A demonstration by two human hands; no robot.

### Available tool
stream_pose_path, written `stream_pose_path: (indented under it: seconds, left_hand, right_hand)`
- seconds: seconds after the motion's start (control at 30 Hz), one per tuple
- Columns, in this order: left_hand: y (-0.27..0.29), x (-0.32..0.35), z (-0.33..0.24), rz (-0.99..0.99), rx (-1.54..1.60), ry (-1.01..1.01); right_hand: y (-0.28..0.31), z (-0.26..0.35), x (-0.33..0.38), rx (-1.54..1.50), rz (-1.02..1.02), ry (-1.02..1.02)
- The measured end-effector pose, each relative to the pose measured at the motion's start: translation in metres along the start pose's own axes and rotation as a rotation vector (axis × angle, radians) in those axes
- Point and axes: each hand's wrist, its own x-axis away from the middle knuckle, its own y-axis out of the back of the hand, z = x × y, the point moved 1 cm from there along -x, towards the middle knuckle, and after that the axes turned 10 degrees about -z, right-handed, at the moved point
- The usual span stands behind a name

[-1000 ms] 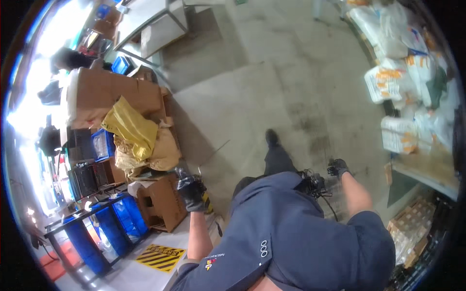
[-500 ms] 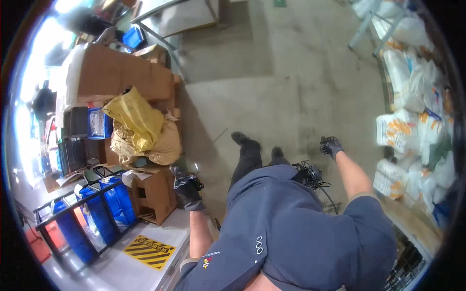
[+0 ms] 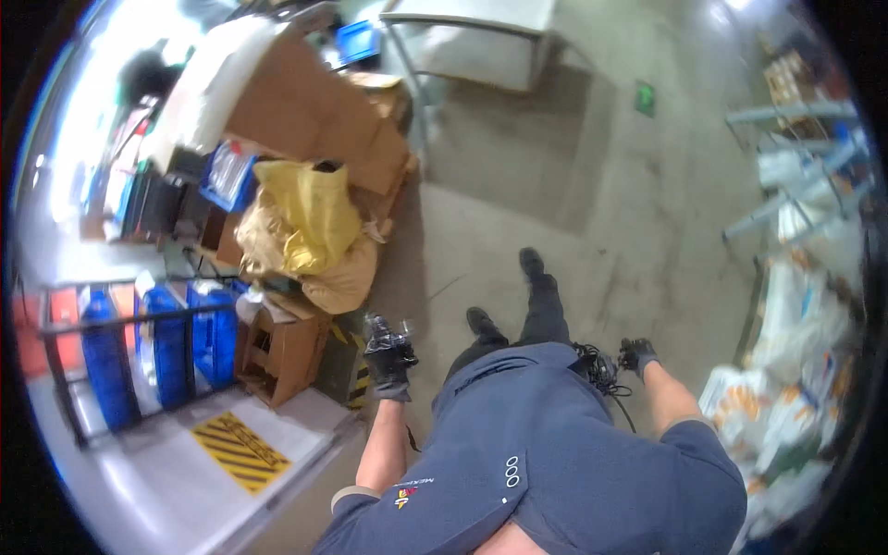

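My left hand, in a dark glove, is held out at my left side over the floor. Its fingers are bent around something clear and shiny, too blurred to name. My right hand, also in a dark glove, hangs by my right hip. The fingers there are loosely bent and apart, with nothing seen in them. Close beside that hand, a tangled bundle of black cables hangs at my waist. My legs in dark trousers are in a stride on the concrete floor.
To the left are an open cardboard box, a yellow sack, blue bins behind a black rail, and a grey platform with a striped label. A table stands ahead. White bags and a grey metal frame line the right.
I have stepped forward, with my legs swapped in stride, and the view has turned left. My right hand has come back toward my hip. The left hand still holds the clear thing.
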Motion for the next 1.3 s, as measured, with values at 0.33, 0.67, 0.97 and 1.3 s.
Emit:
stream_pose_path:
  seconds: [0.33, 0.67, 0.97, 1.3]
  left_hand:
    - [-0.058, 0.011, 0.002, -0.01, -0.339, 0.164]
    - [-0.081, -0.021, -0.167, -0.414, 0.701, 0.924]
    - [-0.125, -0.012, -0.204, -0.613, 0.893, 1.031]
    - [-0.118, 0.076, -0.19, -0.591, 1.089, 0.82]
  right_hand:
    - [0.033, 0.01, -0.357, -0.435, 0.479, -0.413]
    - [0.044, 0.451, -0.491, -0.435, 1.107, -0.197]
    - [0.024, 0.568, -0.404, -1.198, 1.672, -0.923]
    - [-0.021, 0.514, -0.382, -0.816, 1.846, -0.495]
